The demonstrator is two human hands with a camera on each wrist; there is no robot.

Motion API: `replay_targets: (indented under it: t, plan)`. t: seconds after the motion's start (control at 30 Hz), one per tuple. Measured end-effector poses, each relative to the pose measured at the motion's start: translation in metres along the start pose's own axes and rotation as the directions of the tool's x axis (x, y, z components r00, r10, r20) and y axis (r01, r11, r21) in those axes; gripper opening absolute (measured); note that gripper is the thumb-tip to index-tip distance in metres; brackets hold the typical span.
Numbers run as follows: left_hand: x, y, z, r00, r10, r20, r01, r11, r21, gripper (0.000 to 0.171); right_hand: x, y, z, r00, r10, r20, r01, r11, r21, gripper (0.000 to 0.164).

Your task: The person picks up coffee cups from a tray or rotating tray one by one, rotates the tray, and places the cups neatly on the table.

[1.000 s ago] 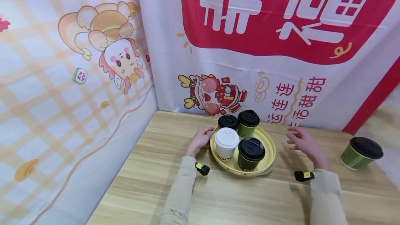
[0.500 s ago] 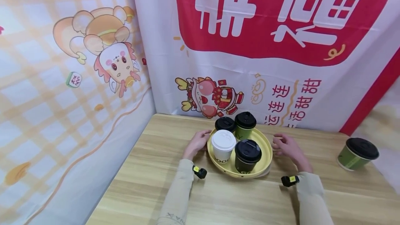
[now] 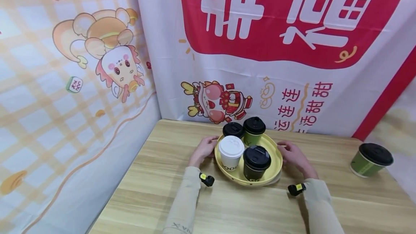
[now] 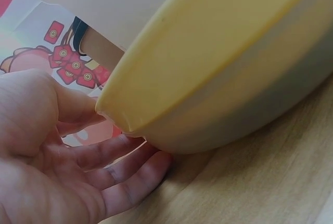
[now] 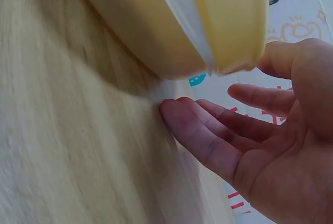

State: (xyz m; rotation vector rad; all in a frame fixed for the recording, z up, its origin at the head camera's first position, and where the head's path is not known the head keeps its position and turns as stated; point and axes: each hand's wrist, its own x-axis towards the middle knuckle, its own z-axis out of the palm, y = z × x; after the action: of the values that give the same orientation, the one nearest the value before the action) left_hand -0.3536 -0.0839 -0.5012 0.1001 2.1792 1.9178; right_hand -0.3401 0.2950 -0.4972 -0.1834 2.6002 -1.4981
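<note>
A round yellow tray (image 3: 272, 151) on the table carries several lidded paper coffee cups. Among them are a white cup with a white lid (image 3: 231, 150), a dark cup with a black lid (image 3: 256, 160) and a green cup with a black lid (image 3: 254, 133). My left hand (image 3: 203, 150) grips the tray's left side; in the left wrist view its thumb is at the rim and its fingertips reach under the tray wall (image 4: 187, 78). On the opposite side, my right hand (image 3: 294, 155) has its thumb at the rim, while its fingers (image 5: 208, 141) stay extended below, apart from the wall.
Another green cup with a black lid (image 3: 370, 160) stands at the table's right end. Behind the wooden table (image 3: 247, 208) hangs a printed red and white cloth (image 3: 292, 57). A checked cloth (image 3: 81, 118) borders the left side.
My right hand has moved left from beside the tray to its right rim. The left hand stays at the left rim. The whole head view has shifted slightly; the cups keep their places.
</note>
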Motion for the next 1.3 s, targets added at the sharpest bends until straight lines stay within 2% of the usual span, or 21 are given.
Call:
replay_targets:
  t: [0.23,0.5,0.6,0.7,0.77,0.83,0.9,1.0,1.03,1.1,1.17,1.23,1.3]
  plan:
    - [0.003,0.000,-0.002,1.000,-0.024,0.002,0.024,0.999,0.041,0.035,0.001,-0.003,0.008,0.999,-0.032,-0.016,0.030,0.994,-0.104,0.043]
    - [0.006,0.004,-0.008,1.000,-0.018,0.021,0.015,0.990,0.142,0.034,0.004,0.000,0.011,0.999,-0.029,-0.019,0.027,0.996,-0.085,0.039]
    - [0.007,0.005,-0.012,0.999,0.038,0.014,-0.040,0.967,0.253,0.034,0.004,-0.001,0.010,1.000,-0.022,-0.020,0.021,0.996,-0.086,0.039]
    - [0.006,0.009,-0.019,0.993,0.121,-0.001,-0.112,0.920,0.376,0.034,0.003,-0.003,0.009,1.000,-0.010,-0.022,0.009,0.997,-0.083,0.040]
    - [0.004,0.013,-0.024,0.983,0.183,0.000,-0.167,0.894,0.415,0.035,0.003,-0.004,0.009,1.000,-0.009,-0.015,0.008,0.997,-0.082,0.041]
    - [0.001,0.017,-0.029,0.970,0.241,0.015,-0.228,0.892,0.390,0.034,0.003,-0.004,0.009,1.000,0.001,-0.012,-0.001,0.998,-0.070,0.040]
    - [-0.002,0.022,-0.033,0.954,0.299,0.035,-0.292,0.888,0.354,0.033,0.003,-0.004,0.009,1.000,0.003,-0.007,-0.004,0.999,-0.051,0.041]
    - [-0.009,0.028,-0.037,0.926,0.371,0.063,-0.369,0.859,0.355,0.029,0.003,-0.003,0.009,1.000,0.009,0.006,-0.009,1.000,-0.013,0.041]
    - [-0.012,0.029,-0.038,0.916,0.395,0.073,-0.392,0.841,0.373,0.028,0.004,-0.002,0.009,1.000,0.009,0.010,-0.009,1.000,-0.002,0.042]
    - [-0.020,0.030,-0.040,0.886,0.453,0.102,-0.450,0.786,0.424,0.025,0.004,-0.001,0.008,1.000,0.013,0.013,-0.013,1.000,0.009,0.042]
    - [-0.028,0.029,-0.042,0.844,0.518,0.139,-0.517,0.717,0.468,0.021,0.004,0.000,0.007,1.000,0.007,0.022,-0.007,1.000,0.005,0.043]
    - [-0.036,0.029,-0.045,0.789,0.586,0.183,-0.590,0.642,0.489,0.018,0.004,0.001,0.007,1.000,0.005,0.022,-0.005,1.000,0.001,0.043]
    - [-0.043,0.029,-0.047,0.717,0.657,0.233,-0.669,0.556,0.493,0.015,0.003,0.001,0.006,1.000,0.005,0.021,-0.005,1.000,0.005,0.043]
